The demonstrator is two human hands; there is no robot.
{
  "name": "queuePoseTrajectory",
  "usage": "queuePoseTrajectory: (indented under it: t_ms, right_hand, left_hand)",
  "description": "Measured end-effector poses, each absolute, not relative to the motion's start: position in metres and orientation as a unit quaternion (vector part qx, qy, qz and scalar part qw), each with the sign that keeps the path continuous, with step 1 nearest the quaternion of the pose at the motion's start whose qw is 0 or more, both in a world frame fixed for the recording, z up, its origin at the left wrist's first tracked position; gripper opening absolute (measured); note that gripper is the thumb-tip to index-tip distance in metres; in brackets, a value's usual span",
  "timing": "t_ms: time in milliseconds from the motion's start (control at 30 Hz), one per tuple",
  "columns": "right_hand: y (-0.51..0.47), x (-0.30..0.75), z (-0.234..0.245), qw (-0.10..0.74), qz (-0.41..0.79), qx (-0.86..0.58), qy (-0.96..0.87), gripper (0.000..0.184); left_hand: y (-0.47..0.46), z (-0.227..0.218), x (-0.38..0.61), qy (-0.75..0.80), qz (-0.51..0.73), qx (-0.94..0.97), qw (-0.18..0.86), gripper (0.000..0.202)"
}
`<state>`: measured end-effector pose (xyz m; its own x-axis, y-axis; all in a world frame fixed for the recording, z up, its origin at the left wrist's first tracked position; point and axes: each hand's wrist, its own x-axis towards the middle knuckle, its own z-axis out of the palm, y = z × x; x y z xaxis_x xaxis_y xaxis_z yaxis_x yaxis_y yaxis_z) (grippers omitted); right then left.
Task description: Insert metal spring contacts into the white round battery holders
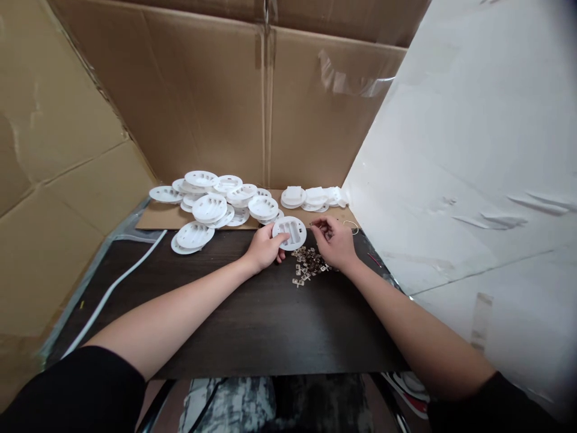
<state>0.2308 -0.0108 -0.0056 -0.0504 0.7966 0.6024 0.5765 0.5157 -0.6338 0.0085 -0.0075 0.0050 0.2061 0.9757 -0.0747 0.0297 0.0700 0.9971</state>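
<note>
My left hand (264, 248) grips a round white plastic battery housing (295, 225) by its left side, thumb on its face. Slots are moulded into the disc, which is tilted toward me. Just to the right, my right hand (332, 240) is closed in a pinch, apart from the disc. A small metal contact piece (311, 224) seems to stick out at its fingertips. Below both hands lies a loose pile of small metal contact pieces (309, 262) on the dark table (270, 325).
Several white discs (210, 208) are heaped at the back left, partly on a cardboard sheet (155, 218). More white discs (294, 197) lie face down at the back right. A white cable (118, 282) runs along the left. Cardboard walls (202, 102) enclose the table.
</note>
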Motion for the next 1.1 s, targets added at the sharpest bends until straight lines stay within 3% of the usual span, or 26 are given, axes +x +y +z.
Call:
queuePoseTrajectory:
  t_ms: [167,367,567,867,1100]
  right_hand:
    - [-0.013,0.231,0.002,0.499,0.065,-0.431,-0.749,0.037]
    - [-0.018,0.228,0.007,0.505,0.055,-0.435,-0.744,0.031]
    - [-0.017,0.228,-0.001,0.484,0.137,-0.491,-0.711,0.022]
    - [-0.019,0.221,-0.001,0.519,0.290,-0.486,-0.640,0.024]
    - [-0.028,0.216,0.003,0.523,0.245,-0.448,-0.683,0.013]
  left_hand:
    - [-0.006,0.002,0.009,0.468,0.414,0.542,0.561,0.012]
    - [-0.008,0.004,0.008,0.469,0.395,0.559,0.558,0.017]
    - [-0.010,0.006,0.007,0.463,0.403,0.558,0.558,0.041]
    - [-0.011,0.008,0.009,0.463,0.381,0.570,0.562,0.026]
    - [-0.010,0.004,0.008,0.408,0.357,0.601,0.586,0.021]
